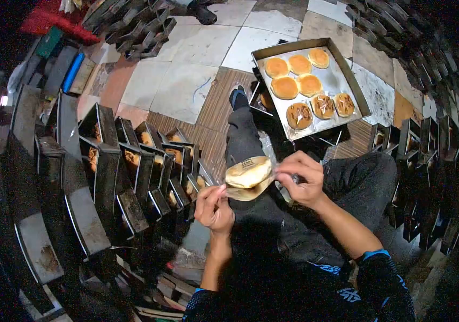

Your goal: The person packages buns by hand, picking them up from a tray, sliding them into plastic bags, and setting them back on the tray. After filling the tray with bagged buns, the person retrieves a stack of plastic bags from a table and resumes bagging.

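In front of my lap a bun [248,173] sits inside a clear plastic bag [245,193] with dark printing on it. My left hand [214,212] pinches the bag's near left side. My right hand [302,178] pinches its other end on the right, fingers closed on the plastic. Ahead stands a metal tray [339,80] with several plain golden buns [284,88] in its far rows. Three buns [323,107] along the near row look wrapped in shiny printed plastic.
Stacks of dark metal baking tins [103,161] with bread inside crowd my left side. More stacked tins [428,145] stand on the right and at the far left and right. A tiled floor [186,83] lies beyond my outstretched leg [244,134]. Something blue and long [72,73] rests at far left.
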The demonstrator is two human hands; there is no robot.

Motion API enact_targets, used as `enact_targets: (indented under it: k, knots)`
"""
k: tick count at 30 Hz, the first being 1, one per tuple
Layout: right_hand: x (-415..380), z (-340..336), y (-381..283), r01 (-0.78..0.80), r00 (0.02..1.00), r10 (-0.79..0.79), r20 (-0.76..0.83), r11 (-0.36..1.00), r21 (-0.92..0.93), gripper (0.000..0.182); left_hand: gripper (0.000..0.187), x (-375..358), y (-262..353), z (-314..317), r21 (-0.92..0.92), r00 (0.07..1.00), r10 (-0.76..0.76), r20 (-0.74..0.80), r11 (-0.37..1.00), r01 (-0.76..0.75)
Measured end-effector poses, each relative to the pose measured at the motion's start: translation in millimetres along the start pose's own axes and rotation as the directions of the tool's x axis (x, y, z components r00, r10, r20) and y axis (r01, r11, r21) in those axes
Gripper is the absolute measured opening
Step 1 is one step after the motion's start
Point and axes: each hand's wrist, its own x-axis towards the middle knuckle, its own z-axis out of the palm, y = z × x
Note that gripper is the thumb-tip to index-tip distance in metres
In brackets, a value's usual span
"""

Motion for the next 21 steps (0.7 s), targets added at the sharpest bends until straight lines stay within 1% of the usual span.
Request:
enact_targets:
  k: [1,2,3,5,6,7,8,9,11,13,14,15,16,17,18,19,20,21]
  knots:
    - [6,0,1,0.042,0.999,-0.042,0.005,0.996,-0.078,0.015,0.007,3,-1,5,-0.028,1.000,0.003,-0.029,1.000,-0.004]
    - [14,5,1,0.117,0.992,-0.123,-0.018,0.975,-0.190,0.010,0.006,8,0,11,-0.033,0.999,0.050,0.001,0.998,-0.050]
    - [24,15,4,0.111,0.993,-0.115,-0.013,0.975,-0.192,0.010,0.004,14,-1,21,-0.092,0.997,0.075,0.027,0.993,-0.073]
    - [47,36,14,0.266,0.964,-0.267,0.014,0.954,-0.139,0.008,0.005,29,3,41,-0.024,0.998,0.059,0.009,0.998,-0.059]
    - [57,40,19,0.114,0.983,-0.132,-0.131,0.984,-0.136,0.012,0.006,37,1,42,-0.002,0.996,-0.087,-0.036,0.996,0.087]
    - [64,43,22,-0.038,0.962,0.007,-0.272,0.993,-0.110,0.017,0.008,44,-2,40,0.013,0.970,-0.229,-0.085,0.973,0.231]
    - [67,31,23,-0.085,0.966,0.040,-0.254,0.982,-0.170,0.022,0.008,45,-7,35,-0.223,0.922,-0.382,-0.062,0.906,0.361]
    - [52,33,11,-0.109,0.958,0.048,-0.284,0.973,-0.206,0.026,0.011,34,-2,18,-0.304,0.786,-0.606,0.126,0.730,0.612]
    - [5,31,4,-0.278,0.943,0.240,-0.230,0.948,-0.152,0.030,0.010,16,12,-14,-0.197,0.613,-0.745,0.264,0.581,0.790]
    - [-60,31,15,-0.478,0.874,0.455,-0.169,0.867,-0.138,0.030,0.010,-22,20,-27,-0.183,0.725,-0.653,0.217,0.703,0.688]
    - [-77,25,13,-0.497,0.863,0.470,-0.184,0.857,-0.140,0.030,0.010,-39,27,-37,-0.013,0.742,-0.626,0.240,0.763,0.647]
    - [-90,19,11,-0.635,0.771,0.636,-0.019,0.767,-0.098,0.030,0.010,-51,30,-42,0.150,0.759,-0.593,0.268,0.804,0.575]
    - [-98,14,9,-0.754,0.638,0.755,0.151,0.652,-0.078,0.030,0.008,-58,21,-42,0.058,0.920,-0.309,0.243,0.951,0.304]
    - [-91,6,3,-0.762,0.632,0.763,0.136,0.644,-0.071,0.030,0.008,-53,26,-44,0.054,0.916,-0.304,0.261,0.952,0.300]
    - [-78,-5,-2,-0.646,0.739,0.671,0.065,0.733,-0.213,0.025,0.006,-46,36,-49,0.122,0.901,-0.363,0.235,0.931,0.343]
    - [-59,-15,-8,-0.505,0.835,0.549,0.026,0.785,-0.359,0.020,0.005,-37,46,-52,0.191,0.886,-0.420,0.194,0.902,0.386]
    - [-41,-19,-16,-0.502,0.837,0.546,0.030,0.789,-0.354,0.020,0.008,-24,52,-49,0.021,0.746,-0.647,0.155,0.758,0.652]
    - [-20,-18,-24,-0.283,0.937,0.325,0.130,0.922,-0.263,0.017,0.014,5,59,-40,0.088,0.821,-0.553,0.144,0.833,0.546]
